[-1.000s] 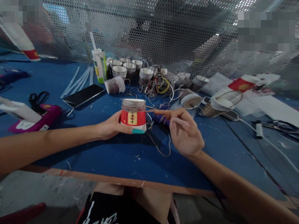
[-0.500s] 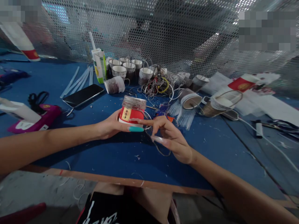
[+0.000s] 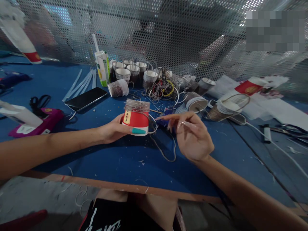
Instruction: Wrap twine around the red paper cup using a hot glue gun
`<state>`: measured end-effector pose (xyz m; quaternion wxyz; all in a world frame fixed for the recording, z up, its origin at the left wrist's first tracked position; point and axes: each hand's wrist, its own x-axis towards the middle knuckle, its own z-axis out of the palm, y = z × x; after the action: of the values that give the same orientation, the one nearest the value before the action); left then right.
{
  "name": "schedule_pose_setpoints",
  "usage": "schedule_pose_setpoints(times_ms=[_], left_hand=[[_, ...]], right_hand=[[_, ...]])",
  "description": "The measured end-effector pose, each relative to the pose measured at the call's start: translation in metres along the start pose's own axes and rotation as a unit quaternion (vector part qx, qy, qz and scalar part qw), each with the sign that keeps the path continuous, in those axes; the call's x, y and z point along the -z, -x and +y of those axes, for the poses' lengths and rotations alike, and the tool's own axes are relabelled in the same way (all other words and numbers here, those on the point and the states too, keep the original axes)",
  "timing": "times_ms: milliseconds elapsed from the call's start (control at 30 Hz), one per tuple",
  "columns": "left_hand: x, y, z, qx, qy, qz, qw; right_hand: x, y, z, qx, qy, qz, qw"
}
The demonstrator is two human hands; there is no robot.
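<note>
"What's different from half a second ago?"

"The red-and-white paper cup [image 3: 141,120] has turned in the left hand [image 3: 114,130]. Its gold label [image 3: 127,117] has slid round toward the left edge, so plain red wall faces us now."

"Is the grip the same?"

"Yes, the left hand's fingers stay closed around the cup, thumb across the lower white band, holding it up over the near part of the blue table [image 3: 113,166]."

"And the right hand [image 3: 194,136]?"

"It was up against the cup's front; now it has drawn back to the right, apart from the wall. The index finger points at the cup, the thumb stands away and the other fingers curl. I can't tell whether they hold any cord."

"Where does that leave the winding?"

"The wound cord [image 3: 137,106] covers just the upper band, and most of the red below is bare, so I'd judge this cup only partly wrapped. The loose cord [image 3: 172,161] loops on the table between the hands."

"Anything to compare it with?"

"The tipped cup [image 3: 117,88] behind has cord over much more of its side."
</note>
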<state>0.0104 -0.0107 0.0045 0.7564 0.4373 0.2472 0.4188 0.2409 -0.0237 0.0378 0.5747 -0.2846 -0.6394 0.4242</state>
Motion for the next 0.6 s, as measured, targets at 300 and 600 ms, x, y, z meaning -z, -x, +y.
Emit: schedule_pose_setpoints(times_ms=[300, 600], left_hand=[[-0.005, 0.000, 0.003, 0.005, 0.028, 0.041, 0.999], [-0.004, -0.002, 0.003, 0.000, 0.024, 0.009, 1.000]], right_hand=[[0.030, -0.024, -0.005, -0.050, 0.619, -0.058, 0.781], [0.028, -0.019, 0.005, -0.119, 0.652, -0.118, 0.740]])
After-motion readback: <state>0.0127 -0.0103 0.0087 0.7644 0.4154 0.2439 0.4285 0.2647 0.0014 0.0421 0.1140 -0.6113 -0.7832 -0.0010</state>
